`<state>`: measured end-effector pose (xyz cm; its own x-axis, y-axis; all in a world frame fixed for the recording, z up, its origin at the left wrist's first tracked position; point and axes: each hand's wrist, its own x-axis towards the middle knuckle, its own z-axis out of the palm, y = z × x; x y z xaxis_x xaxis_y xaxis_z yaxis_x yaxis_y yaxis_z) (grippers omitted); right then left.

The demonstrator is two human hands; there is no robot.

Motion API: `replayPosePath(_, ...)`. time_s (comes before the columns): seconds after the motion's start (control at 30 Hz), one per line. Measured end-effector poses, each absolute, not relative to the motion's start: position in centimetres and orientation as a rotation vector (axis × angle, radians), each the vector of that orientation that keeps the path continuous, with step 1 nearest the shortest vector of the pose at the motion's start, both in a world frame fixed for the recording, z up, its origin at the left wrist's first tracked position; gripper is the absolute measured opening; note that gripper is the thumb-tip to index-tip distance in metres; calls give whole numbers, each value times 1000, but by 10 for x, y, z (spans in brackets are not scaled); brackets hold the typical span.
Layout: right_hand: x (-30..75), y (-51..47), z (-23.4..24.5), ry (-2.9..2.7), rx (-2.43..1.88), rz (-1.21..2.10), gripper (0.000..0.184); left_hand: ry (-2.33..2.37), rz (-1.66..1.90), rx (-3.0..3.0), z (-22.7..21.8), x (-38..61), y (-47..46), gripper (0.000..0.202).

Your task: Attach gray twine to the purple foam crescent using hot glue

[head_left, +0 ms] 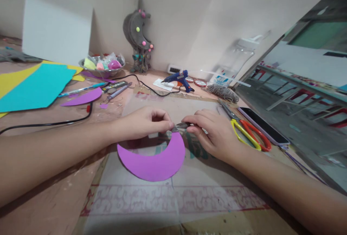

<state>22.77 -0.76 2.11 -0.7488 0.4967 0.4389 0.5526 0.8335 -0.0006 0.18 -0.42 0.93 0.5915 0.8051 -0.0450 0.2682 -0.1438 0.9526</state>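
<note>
A purple crescent cutout point(154, 162) stands over the printed sheet in front of me, horns up. Grey yarn point(175, 130) is wound around its right tip. My left hand point(146, 123) is closed, thumb and fingers pinching at that tip. Close by on the right, my right hand point(211, 130) is pinched on a short grey length that looks like the same yarn, running toward the tip. Its exact form is partly hidden by the fingers.
A blue glue gun point(180, 79) with a black cord lies behind my hands. Scissors point(248, 133), a phone point(262, 124) and a yarn bundle point(223, 92) are at right. Coloured sheets point(38, 86), pens point(116, 90) and a bowl point(104, 72) lie left. A decorated crescent point(135, 32) leans on the wall.
</note>
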Motion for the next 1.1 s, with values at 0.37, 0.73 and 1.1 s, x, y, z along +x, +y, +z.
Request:
replayPosePath(0.37,227,-10,19,-2609,-784,-223,27,891,611,1709,8,1,-4,21)
replayPosePath(0.73,226,-11,21,-2643,-745,-384,28,902,600,1733,8,1,-3,20)
replayPosePath(1.1,225,-9,19,-2657,-786,-237,29,899,616,1693,9,2,-5,18)
